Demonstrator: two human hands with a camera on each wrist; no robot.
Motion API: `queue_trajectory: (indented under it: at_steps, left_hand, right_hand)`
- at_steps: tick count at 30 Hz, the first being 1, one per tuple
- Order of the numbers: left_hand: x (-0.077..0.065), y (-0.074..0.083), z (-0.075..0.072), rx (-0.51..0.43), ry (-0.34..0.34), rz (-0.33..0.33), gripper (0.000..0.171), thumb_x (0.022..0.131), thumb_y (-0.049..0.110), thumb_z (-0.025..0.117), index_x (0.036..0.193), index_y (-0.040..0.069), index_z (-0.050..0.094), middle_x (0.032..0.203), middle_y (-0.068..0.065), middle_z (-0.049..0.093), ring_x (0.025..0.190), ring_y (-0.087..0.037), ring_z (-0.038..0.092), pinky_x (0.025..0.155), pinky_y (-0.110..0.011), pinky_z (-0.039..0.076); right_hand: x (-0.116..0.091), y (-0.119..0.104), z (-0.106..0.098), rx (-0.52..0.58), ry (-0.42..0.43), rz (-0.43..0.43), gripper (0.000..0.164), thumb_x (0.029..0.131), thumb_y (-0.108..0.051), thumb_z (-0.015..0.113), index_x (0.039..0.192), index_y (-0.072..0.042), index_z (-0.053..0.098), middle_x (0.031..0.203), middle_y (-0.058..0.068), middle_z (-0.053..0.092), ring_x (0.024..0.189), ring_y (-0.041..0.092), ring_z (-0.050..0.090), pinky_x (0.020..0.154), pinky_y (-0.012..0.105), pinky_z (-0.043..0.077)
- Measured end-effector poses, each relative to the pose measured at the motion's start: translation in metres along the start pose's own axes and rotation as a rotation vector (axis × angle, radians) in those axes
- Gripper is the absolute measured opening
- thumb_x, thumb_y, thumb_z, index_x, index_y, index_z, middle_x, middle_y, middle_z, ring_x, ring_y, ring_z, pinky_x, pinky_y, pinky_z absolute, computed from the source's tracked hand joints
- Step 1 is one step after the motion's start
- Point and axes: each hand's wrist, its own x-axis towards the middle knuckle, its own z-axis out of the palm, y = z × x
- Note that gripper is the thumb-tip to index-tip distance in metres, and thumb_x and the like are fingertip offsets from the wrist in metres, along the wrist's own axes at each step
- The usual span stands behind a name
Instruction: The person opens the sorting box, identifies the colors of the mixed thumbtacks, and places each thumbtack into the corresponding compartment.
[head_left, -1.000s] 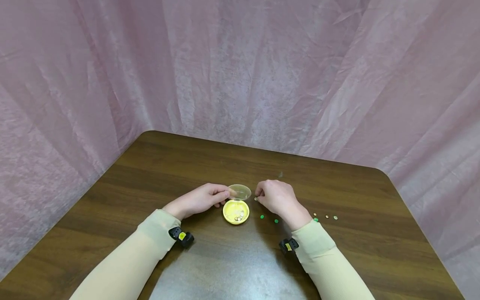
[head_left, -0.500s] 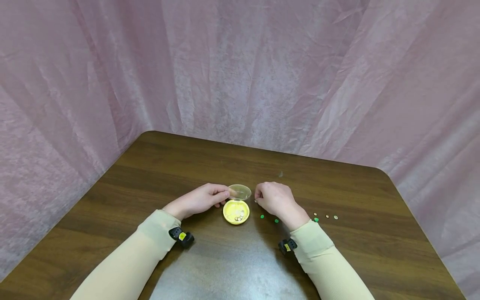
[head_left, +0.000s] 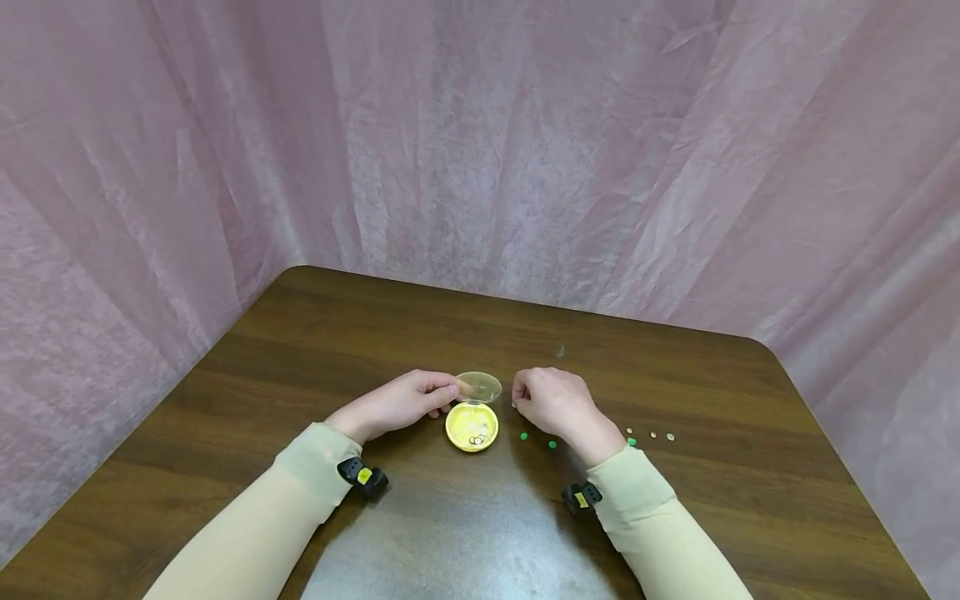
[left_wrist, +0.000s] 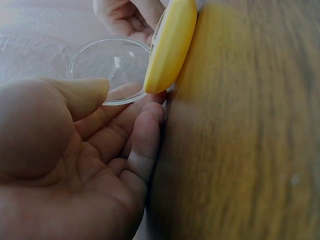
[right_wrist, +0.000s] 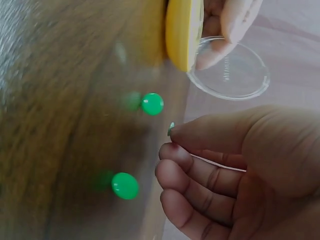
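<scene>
Pink curtain (head_left: 480,150) fills the top of the head view, above a brown table (head_left: 360,308) with pale glare at bottom centre. Just below the middle of that frame sits a yellow box (head_left: 460,427), its clear lid (head_left: 487,384) raised at the far rim. Left of it, the left hand (head_left: 401,402) pinches the lid, thumb on one face and fingers behind. Right of it, the right hand (head_left: 553,404) has thumb and forefinger nearly together on a small shiny chip (right_wrist: 171,129), other fingers loosely bent.

That chip sticks out past the thumb tip on a slight hold, so a small slip could drop it. A tug on the lid might drag or tip the box and spill its contents. Two green discs (right_wrist: 152,104) lie between box and right wrist, where a low pass could scatter them; the right sleeve (head_left: 633,483) is likewise near the loose pieces (head_left: 653,435) at centre right of the head view.

Inside the box, a few small discs (head_left: 477,439) gather at the lower right, too small to count surely; the rest of its yellow floor is bare.
</scene>
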Motion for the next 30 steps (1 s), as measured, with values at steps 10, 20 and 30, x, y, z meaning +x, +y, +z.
queue_trajectory:
  at_steps: [10,20,30]
  left_hand:
    - [0.001,-0.001,-0.001,0.003,0.001,-0.006,0.035,0.119,0.027,0.055,0.144,0.012,0.074,0.134,-0.002,0.074,0.108,-0.02,0.065,0.095,-0.036,0.055]
    - [0.003,-0.002,-0.003,0.002,0.002,0.015,0.035,0.119,0.026,0.054,0.143,0.009,0.073,0.133,-0.005,0.074,0.108,-0.021,0.065,0.095,-0.04,0.055]
    - [0.004,-0.002,-0.003,0.007,0.005,0.015,0.034,0.119,0.025,0.053,0.142,0.009,0.074,0.132,-0.005,0.075,0.105,-0.021,0.065,0.095,-0.04,0.054]
  right_hand:
    - [-0.013,-0.009,-0.033,0.222,0.002,0.021,0.012,0.099,-0.018,0.077,0.089,-0.023,0.074,0.082,-0.011,0.066,0.077,0.01,0.06,0.076,0.038,0.051]
    - [-0.019,-0.014,-0.052,0.694,-0.064,-0.053,0.005,0.104,-0.016,0.076,0.101,-0.013,0.076,0.087,0.002,0.071,0.082,0.018,0.065,0.078,0.035,0.053]
    - [-0.029,-0.023,-0.069,1.385,-0.193,-0.259,0.009,0.108,-0.004,0.063,0.106,-0.007,0.071,0.09,0.003,0.064,0.082,0.018,0.058,0.078,0.028,0.051]
